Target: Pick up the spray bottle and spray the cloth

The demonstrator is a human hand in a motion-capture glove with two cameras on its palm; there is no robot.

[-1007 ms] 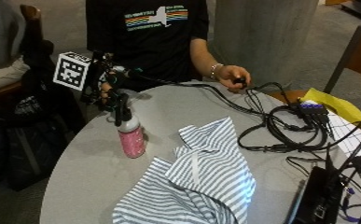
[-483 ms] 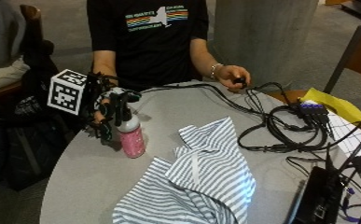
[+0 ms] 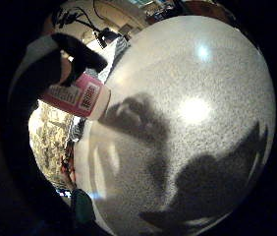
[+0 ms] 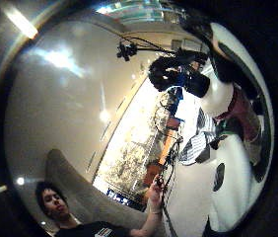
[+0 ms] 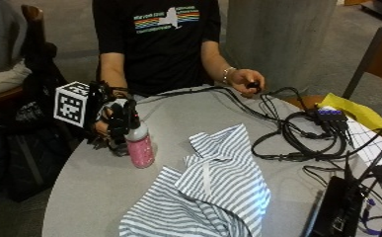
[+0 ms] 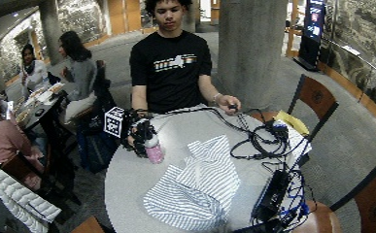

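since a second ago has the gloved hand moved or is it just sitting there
Yes. The gloved right hand has come down from the spray bottle's black nozzle and now sits beside its upper body, nearer the table.

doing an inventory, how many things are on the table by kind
spray bottle: 1, pink, gripped by the gloved right hand
striped cloth: 1
cable tangle: 1
black box: 1
yellow sheet: 1
checked paper: 1
total: 6
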